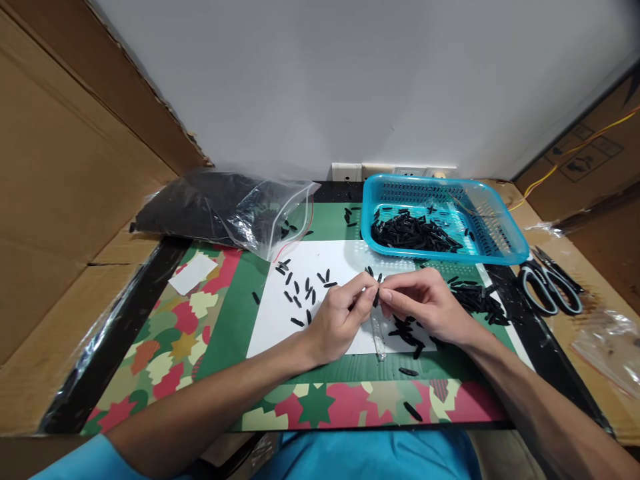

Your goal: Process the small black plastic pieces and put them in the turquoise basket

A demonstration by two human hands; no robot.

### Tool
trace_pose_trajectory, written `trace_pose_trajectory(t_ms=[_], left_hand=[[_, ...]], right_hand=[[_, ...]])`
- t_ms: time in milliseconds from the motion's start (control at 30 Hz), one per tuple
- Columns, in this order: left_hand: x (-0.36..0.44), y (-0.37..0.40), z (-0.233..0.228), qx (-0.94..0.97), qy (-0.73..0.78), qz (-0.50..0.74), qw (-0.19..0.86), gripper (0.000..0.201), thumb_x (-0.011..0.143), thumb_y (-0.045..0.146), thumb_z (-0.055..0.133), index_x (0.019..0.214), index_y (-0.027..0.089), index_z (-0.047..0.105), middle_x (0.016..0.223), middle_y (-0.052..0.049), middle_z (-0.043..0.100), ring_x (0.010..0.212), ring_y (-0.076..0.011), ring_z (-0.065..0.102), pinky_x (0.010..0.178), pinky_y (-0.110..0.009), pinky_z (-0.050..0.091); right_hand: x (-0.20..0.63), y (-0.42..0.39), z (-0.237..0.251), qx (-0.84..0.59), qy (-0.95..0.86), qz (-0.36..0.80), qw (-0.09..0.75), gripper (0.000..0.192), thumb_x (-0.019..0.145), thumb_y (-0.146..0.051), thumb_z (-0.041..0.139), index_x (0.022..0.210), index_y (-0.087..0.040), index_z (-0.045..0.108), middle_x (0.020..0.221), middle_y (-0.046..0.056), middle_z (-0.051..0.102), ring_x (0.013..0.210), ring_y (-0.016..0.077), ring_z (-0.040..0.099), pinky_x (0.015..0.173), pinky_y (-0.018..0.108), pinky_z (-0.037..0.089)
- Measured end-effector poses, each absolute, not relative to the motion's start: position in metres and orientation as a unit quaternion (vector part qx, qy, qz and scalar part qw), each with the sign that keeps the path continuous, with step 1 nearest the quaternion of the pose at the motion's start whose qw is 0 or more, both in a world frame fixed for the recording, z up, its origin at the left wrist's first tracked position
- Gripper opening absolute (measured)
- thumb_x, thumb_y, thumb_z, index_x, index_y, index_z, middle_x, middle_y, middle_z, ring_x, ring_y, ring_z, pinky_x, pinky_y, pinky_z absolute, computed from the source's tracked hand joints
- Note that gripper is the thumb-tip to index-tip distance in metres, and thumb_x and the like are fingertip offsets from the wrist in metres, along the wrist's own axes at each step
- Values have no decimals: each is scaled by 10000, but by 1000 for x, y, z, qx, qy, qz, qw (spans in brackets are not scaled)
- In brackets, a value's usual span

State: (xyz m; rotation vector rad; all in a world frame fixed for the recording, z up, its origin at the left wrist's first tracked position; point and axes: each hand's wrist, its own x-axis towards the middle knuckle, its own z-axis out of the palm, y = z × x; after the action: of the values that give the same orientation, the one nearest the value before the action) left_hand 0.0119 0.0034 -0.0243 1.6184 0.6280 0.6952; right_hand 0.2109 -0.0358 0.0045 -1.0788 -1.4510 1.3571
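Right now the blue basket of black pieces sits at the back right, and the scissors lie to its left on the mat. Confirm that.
Not quite. The blue basket does sit at the back right with black pieces in it, but the scissors lie to its right, at the edge of the mat, not its left. The head view shows this.

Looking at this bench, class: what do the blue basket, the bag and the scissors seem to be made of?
Basket: likely moulded plastic, glossy turquoise, with perforated mesh walls.
Bag: thin clear plastic film, shiny and creased, with a red zip line; its dark contents show through.
Scissors: dark blades, probably metal, though the blades look matte; handles appear plastic, black with grey lining.
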Motion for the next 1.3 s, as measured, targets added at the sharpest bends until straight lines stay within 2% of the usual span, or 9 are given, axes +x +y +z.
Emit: trace_pose_trajectory(t_ms=[233,433,567,733,833,1000,1300], left_hand=[[12,2,-18,767,265,303,500,313,1113,385,416,896,196,537,709,54,427,600,-90,395,604,-242,343],[15,0,-19,776,295,303,468,299,1109,380,419,888,203,516,712,53,427,612,-99,402,622,-251,343],[17,1,-20,712,311,320,542,310,1106,445,433,922,208,515,648,68,426,558,-91,390,560,-229,328],[18,2,-21,603,269,346,667,318,1078,506,503,948,216,508,594,105,331,465,-60,254,456,-194,225],[19,2,-21,570,260,368,687,314,1070,504,527,936,222,493,604,105,343,455,-50,244,429,-176,196],[19,3,-24,547,261,375,701,308,1060,500,554,933,229,483,576,117,294,442,-48,205,413,-163,171],[20,5,-22,531,261,369,717,314,1051,493,578,918,223,487,551,122,289,444,-43,192,419,-148,182]], right_hand=[[207,-38,-1,-443,-586,504,454,371,934,-423,744,694,-140,761,593,3,581,576,123,440,541,275,319],[198,-40,-7,-491,-593,434,468,374,927,-352,702,609,-154,694,577,-17,469,572,114,367,530,277,275],[190,-36,-6,-490,-549,451,505,373,905,-433,732,660,-152,714,587,-9,527,565,112,400,528,263,319],[186,-34,-5,-461,-518,497,522,449,902,-558,762,717,-152,714,565,-18,540,501,91,389,483,242,334],[186,-36,-6,-447,-511,522,517,405,909,-530,781,759,-161,708,576,-21,578,465,85,429,463,231,356],[187,-37,-8,-453,-495,526,523,317,853,-472,863,859,-175,749,685,4,691,458,111,583,450,231,463],[194,-39,-6,-475,-496,478,548,166,896,-326,833,888,-179,757,672,-1,724,503,130,692,507,217,544]])
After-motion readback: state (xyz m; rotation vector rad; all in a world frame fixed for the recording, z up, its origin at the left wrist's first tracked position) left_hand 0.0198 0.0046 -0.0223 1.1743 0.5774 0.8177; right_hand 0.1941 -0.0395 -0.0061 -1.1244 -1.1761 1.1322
